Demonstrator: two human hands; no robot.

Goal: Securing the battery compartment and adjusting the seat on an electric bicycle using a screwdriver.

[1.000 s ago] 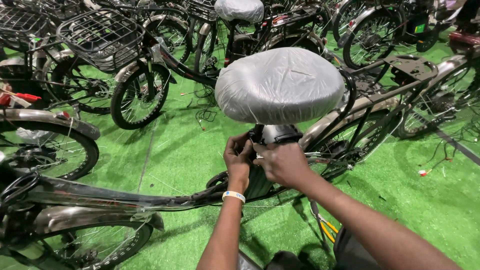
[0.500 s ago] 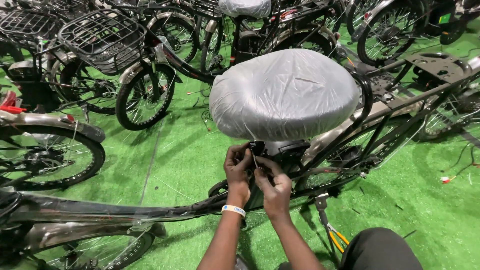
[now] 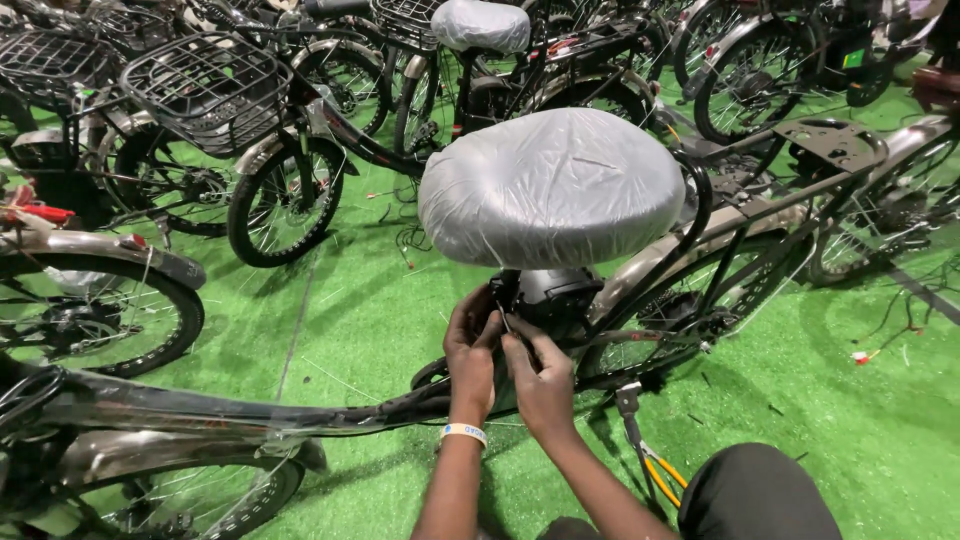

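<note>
A bicycle saddle (image 3: 552, 185) wrapped in grey plastic stands in the middle of the view on a dark seat post (image 3: 545, 296). Just below it, my left hand (image 3: 470, 352), with a white wristband, and my right hand (image 3: 540, 385) meet at the post. Their fingertips pinch a thin dark strap or cable (image 3: 502, 320) beside the clamp. The bicycle's plastic-wrapped frame tube (image 3: 220, 412) runs left from under my hands. What the fingers grip is mostly hidden by the hands.
Several parked bicycles crowd the green turf floor (image 3: 360, 300): a wheel (image 3: 95, 312) at left, a bike with a wire basket (image 3: 205, 92) behind, a rear rack (image 3: 830, 145) at right. A pedal and yellow-handled tool (image 3: 655, 475) lie near my dark trouser knee (image 3: 760, 495).
The view has shifted slightly and the saddle sits a little higher and more central. My right hand moved down and left, closing in next to the left hand under the saddle.
</note>
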